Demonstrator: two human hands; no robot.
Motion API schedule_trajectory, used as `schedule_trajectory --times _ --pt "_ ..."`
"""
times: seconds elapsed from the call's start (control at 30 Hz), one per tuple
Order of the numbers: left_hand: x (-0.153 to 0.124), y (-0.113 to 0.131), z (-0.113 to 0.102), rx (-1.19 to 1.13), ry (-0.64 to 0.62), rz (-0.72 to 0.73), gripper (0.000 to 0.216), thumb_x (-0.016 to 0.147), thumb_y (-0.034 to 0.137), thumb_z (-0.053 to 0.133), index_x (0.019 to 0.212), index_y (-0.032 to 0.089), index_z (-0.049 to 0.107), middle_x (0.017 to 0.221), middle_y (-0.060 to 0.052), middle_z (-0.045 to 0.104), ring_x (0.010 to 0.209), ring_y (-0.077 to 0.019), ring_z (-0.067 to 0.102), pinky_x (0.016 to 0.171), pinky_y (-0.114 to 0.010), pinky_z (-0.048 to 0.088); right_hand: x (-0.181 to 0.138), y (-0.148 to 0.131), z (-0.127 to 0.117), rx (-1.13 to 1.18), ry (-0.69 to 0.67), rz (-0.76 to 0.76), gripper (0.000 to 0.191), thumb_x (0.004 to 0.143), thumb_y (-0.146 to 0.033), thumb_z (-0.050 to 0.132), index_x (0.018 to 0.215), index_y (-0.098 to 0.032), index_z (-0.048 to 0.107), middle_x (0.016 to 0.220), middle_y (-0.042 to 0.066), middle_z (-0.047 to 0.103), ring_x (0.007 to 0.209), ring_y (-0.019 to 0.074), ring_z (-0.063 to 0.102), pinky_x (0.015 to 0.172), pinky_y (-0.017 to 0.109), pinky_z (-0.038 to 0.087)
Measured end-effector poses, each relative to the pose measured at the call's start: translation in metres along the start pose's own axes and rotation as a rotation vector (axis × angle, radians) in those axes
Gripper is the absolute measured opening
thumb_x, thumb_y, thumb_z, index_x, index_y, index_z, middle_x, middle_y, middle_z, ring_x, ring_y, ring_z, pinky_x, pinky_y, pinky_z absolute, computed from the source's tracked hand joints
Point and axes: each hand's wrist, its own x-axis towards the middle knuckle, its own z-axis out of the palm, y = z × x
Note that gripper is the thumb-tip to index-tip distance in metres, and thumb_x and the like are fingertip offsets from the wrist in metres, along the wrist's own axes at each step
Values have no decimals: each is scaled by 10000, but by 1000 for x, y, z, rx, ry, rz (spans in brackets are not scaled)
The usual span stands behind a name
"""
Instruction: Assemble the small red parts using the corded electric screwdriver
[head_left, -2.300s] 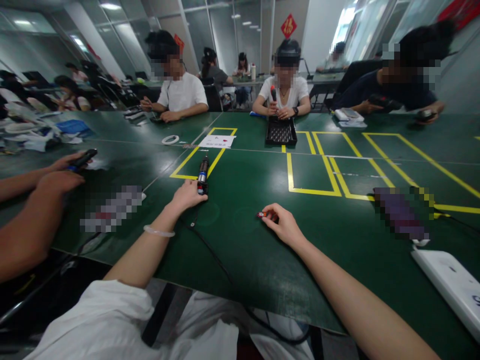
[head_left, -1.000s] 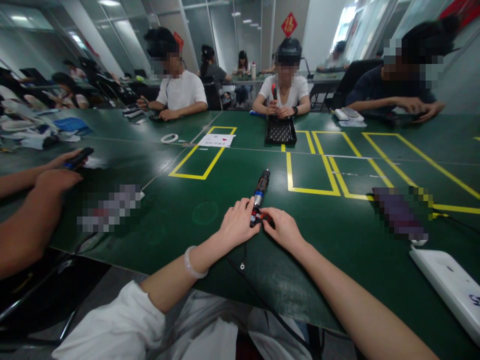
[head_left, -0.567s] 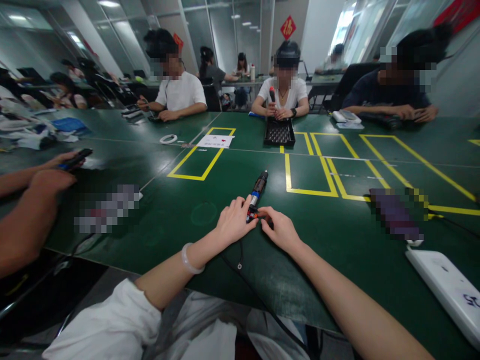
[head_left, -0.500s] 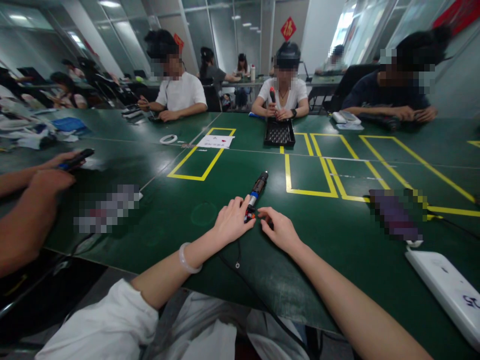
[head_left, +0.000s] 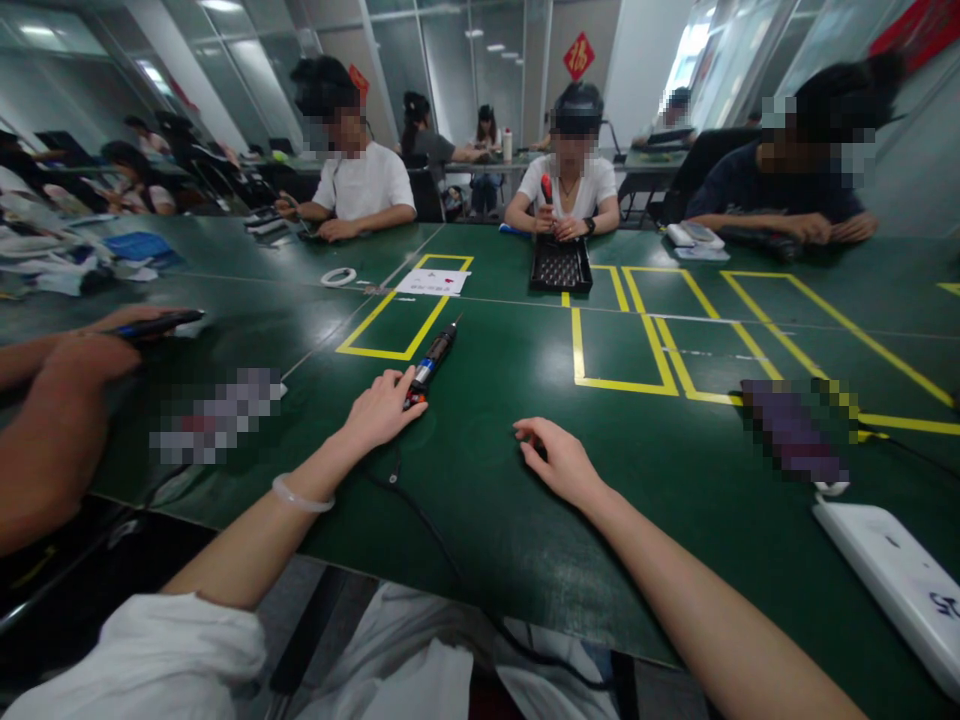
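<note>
An electric screwdriver [head_left: 433, 362], black with a blue and silver middle and a thin bit at its tip, slants away from me over the green table. My left hand [head_left: 381, 408] is closed round its rear end, where red and orange parts show beside the fingers. A black cord [head_left: 427, 520] trails from that end towards the table's near edge. To the right, apart from the screwdriver, my right hand [head_left: 555, 458] rests on the table. Its fingers are loosely curled, thumb and forefinger apart, with a dark gap between them; no held thing shows.
Yellow tape outlines [head_left: 626, 385] mark the table [head_left: 480, 450]. A white paper [head_left: 431, 281] and a white ring [head_left: 338, 277] lie farther off. On the right is a white power bank-like box [head_left: 889, 575]. Co-workers sit opposite, one behind a black tray [head_left: 561, 282]; another's arms are at left.
My left hand has carried the screwdriver leftward, away from my right hand, and its cord has followed. My right hand has stayed in nearly the same place.
</note>
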Motion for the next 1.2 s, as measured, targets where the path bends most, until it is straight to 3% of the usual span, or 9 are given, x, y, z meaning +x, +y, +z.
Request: schedule_trajectory --times 0.3,0.4,0.5,0.6,0.73,0.87,0.97,1.07,1.2 --pt "33 -84 10 10 -50 -142 689 909 555 372 1479 184 263 1334 -185 425 1175 -327 472 930 -392 406 1 0 1 9 -2 -9 258 883 -141 505 1126 -206 562 1001 45 667 825 163 611 809 319 493" --pt "38 -97 10 43 -47 -154 679 909 553 375 1468 179 287 1322 -190 442 1159 -336 484 915 -398 406 1 0 1 9 -3 -10 249 883 -140 505 1115 -206 567 997 46 668 828 165 614 812 320 495" --pt "36 -97 8 104 36 -125 662 891 516 438 1441 165 324 1324 -183 449 1148 -330 484 926 -398 392 1 0 2 8 -4 -12 243 885 -142 505 1110 -208 569 995 47 668 835 169 615 818 323 495" --pt "29 -85 4 146 148 -105 591 870 459 493 1348 120 415 1304 -177 467 1160 -319 459 968 -394 357 1 -1 1 10 -2 -14 239 888 -143 504 1109 -205 569 995 47 666 835 168 613 820 324 494" --pt "22 -68 0 136 145 -139 390 885 378 454 1162 116 535 1232 -175 518 1143 -327 458 988 -428 329 1 -1 1 8 -3 -11 235 888 -141 502 1102 -209 572 993 46 666 835 168 611 814 321 493" --pt "20 -54 -8 78 227 -158 372 920 357 369 1101 103 573 1178 -194 558 1137 -345 481 999 -473 315 2 -2 1 15 1 -9 232 882 -139 505 1090 -211 578 989 46 668 834 167 613 808 319 493" --pt "19 -30 -16 -58 255 -138 378 934 388 361 1086 132 594 1105 -162 618 1056 -317 555 929 -437 386 3 -3 2 56 6 5 236 876 -142 509 1091 -208 580 974 44 673 824 163 612 801 317 491" --pt "16 11 -23 -397 177 5 354 940 412 384 1097 184 605 997 -84 675 933 -241 618 836 -355 442 4 -1 3 169 15 47 239 875 -158 511 1101 -201 576 957 43 678 789 152 613 757 301 492" --pt "14 73 -26 -882 -78 293 402 942 431 393 1129 158 621 894 -52 665 785 -156 614 749 -280 463 6 6 2 389 47 114 214 881 -226 519 1086 -190 571 914 40 684 781 146 628 726 288 498"
